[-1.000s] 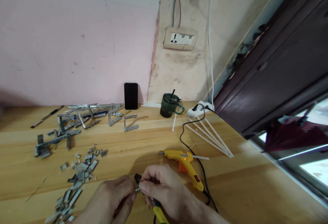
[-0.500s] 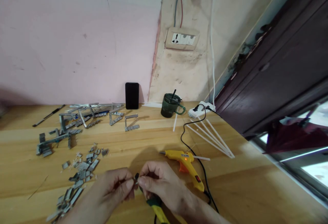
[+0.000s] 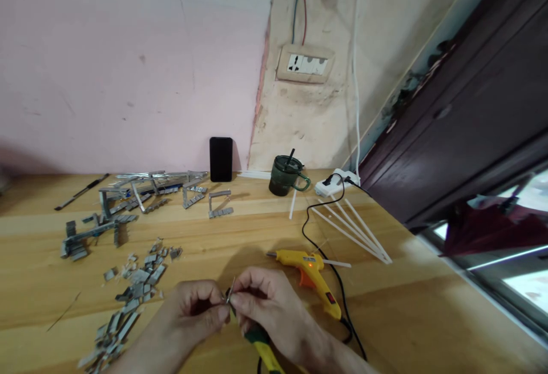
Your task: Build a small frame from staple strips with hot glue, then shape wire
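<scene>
My left hand [image 3: 199, 311] is closed, thumb and forefinger pinched at a tiny part too small to make out. Right beside it, fingertips nearly touching, my right hand [image 3: 272, 308] is also closed. A thin silvery strip [image 3: 232, 286] sticks up at its fingertips. Under its palm runs a tool with a yellow and dark green handle [image 3: 265, 351]; a dark tip shows between the two hands, and the rest is hidden by my fingers. A yellow hot glue gun [image 3: 314, 280] with a small lit lamp lies just right of my right hand.
Left of my hands lies a heap of small grey metal pieces [image 3: 139, 285]. Bent metal frames [image 3: 220, 204] stand behind. Along the wall are a black phone [image 3: 221, 160], a dark green mug [image 3: 282, 177] and a white power strip [image 3: 336, 183]. White glue sticks [image 3: 355, 231] lie at right.
My left thumb has shifted slightly right, closer to the right fingertips. The thin silvery strip now stands up more visibly between the hands. The glue gun and other objects stay put.
</scene>
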Available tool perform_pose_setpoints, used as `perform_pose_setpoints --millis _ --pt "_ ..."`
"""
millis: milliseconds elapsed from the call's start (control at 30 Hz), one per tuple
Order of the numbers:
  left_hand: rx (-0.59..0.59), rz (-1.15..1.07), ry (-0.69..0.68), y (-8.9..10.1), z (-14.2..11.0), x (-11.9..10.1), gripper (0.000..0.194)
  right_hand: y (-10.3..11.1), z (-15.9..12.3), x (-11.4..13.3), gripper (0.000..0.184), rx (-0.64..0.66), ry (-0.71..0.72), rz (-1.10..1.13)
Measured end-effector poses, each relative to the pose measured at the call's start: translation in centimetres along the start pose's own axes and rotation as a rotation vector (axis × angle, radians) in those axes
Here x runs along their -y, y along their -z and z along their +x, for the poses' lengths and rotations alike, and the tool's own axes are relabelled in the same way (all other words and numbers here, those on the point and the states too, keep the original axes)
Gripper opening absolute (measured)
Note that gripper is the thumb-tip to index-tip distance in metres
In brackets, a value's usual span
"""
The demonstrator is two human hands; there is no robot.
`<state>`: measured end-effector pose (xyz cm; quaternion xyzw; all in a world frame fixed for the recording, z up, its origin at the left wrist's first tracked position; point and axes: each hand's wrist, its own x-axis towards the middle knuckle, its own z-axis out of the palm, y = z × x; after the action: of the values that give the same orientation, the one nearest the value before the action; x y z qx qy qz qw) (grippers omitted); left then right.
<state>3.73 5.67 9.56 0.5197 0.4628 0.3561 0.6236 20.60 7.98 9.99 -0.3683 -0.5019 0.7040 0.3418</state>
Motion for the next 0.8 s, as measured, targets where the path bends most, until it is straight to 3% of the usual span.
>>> perform_pose_setpoints --millis 167,367,600,800 --pt "0.119 -0.045 -0.066 -0.5 0.1 -0.9 0.023 -0.5 0.4 -1.0 0.037 0.008 -0.002 0.199" --pt "0.066 -0.039 -0.045 -0.5 0.2 -0.9 0.022 -0.9 0.9 -2.1 0.030 0.002 0.019 0.383" --pt "-0.036 -0.186 -0.071 -1.1 0.3 0.0 0.023 -1.2 0.7 -2.4 0.032 -0.024 0.109 0.361" --pt "-0.070 -0.154 -0.050 -0.9 0.1 -0.1 0.023 -1.3 0.4 -2.3 0.027 0.005 0.154 0.387"
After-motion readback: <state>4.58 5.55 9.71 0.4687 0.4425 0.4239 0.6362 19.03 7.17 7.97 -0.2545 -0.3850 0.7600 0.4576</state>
